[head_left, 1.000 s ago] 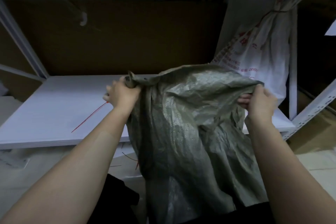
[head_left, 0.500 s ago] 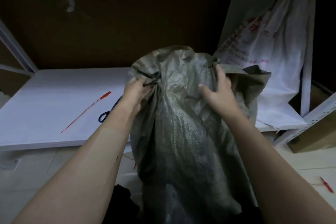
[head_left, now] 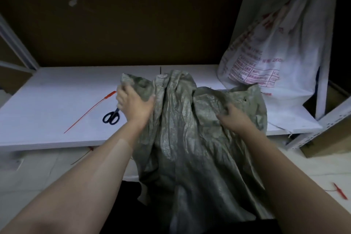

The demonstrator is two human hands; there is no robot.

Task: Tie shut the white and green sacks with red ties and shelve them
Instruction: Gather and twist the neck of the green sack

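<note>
Head view: left hand (head_left: 135, 103) grips the bunched mouth of the green sack (head_left: 182, 144); right hand (head_left: 234, 118) seemingly clutches folds, gathering a neck for the red tie (head_left: 89, 114).

- Green sack (head_left: 190, 138): lower end is cut off by the bottom edge. Contents are concealed by the bunched weave.
- Left hand (head_left: 135, 105): fingertips are blurred where the sack's corner is gripped.
- Right hand (head_left: 235, 119): fingertips are buried in a gripped fold.
- Scissors (head_left: 111, 118): blades are hidden behind the left hand.
- White sack (head_left: 275, 53): top is cropped by the upper edge. Red print is too soft to be read.
- Shelf (head_left: 47, 110): front edge is partly covered by the green sack.
- Red floor tie (head_left: 340, 193): too small for detail.
</note>
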